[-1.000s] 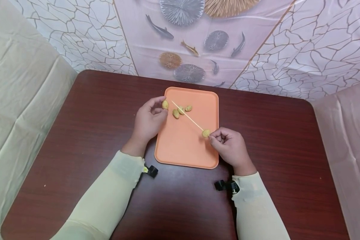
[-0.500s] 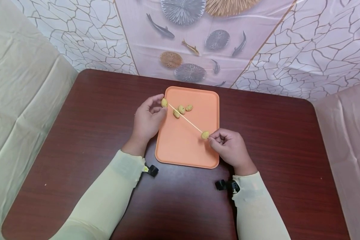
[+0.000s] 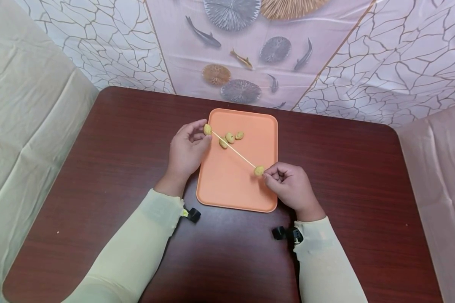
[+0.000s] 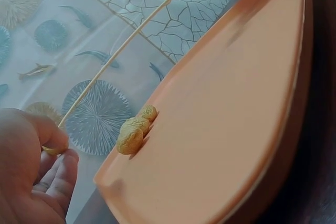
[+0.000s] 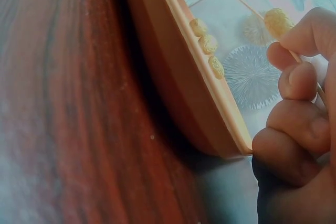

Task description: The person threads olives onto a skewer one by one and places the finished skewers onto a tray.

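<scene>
A slender skewer (image 3: 234,149) slants from 4 to 10 o'clock above an orange tray (image 3: 231,185), one yellow lump (image 3: 259,170) threaded near its lower end, the tip meeting a second lump (image 3: 207,129). The left hand (image 3: 186,148), at the tray's 10 o'clock, pinches that lump; the right hand (image 3: 293,186), at 4, pinches the skewer. Three more lumps (image 3: 230,137) rest toward 12; a dark counter (image 3: 136,168) lies beneath. Steady, centred pressure, left-hand grip clear of the point, should thread best.

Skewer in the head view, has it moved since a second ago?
Yes: the skewer has shifted left against the orange tray, its far end now meeting the yellow piece in the left hand.
</scene>
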The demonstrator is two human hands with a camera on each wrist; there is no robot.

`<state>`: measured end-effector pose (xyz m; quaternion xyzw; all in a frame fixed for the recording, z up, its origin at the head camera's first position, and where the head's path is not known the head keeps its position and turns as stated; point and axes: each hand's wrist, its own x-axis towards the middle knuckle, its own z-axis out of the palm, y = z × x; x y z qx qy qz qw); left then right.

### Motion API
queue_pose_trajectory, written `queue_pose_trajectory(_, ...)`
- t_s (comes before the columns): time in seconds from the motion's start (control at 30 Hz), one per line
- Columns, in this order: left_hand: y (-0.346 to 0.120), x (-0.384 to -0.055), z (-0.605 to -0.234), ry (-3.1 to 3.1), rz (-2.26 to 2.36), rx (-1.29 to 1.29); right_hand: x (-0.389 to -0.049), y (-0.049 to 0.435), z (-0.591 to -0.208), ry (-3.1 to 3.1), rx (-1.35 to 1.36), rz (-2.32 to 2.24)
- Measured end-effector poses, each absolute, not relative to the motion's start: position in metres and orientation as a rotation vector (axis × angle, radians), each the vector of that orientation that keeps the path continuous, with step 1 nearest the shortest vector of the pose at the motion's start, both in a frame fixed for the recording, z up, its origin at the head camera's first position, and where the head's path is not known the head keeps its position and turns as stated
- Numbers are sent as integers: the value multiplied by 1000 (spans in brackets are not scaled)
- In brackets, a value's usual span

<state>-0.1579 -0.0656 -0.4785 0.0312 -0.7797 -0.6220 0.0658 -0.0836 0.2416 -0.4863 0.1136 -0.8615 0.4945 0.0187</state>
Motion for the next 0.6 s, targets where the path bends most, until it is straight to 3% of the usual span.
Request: queue_pose_trajectory(0.6, -64, -155, -481, -2278, -1835, -14, -84, 241, -486, -2682, 351, 1516)
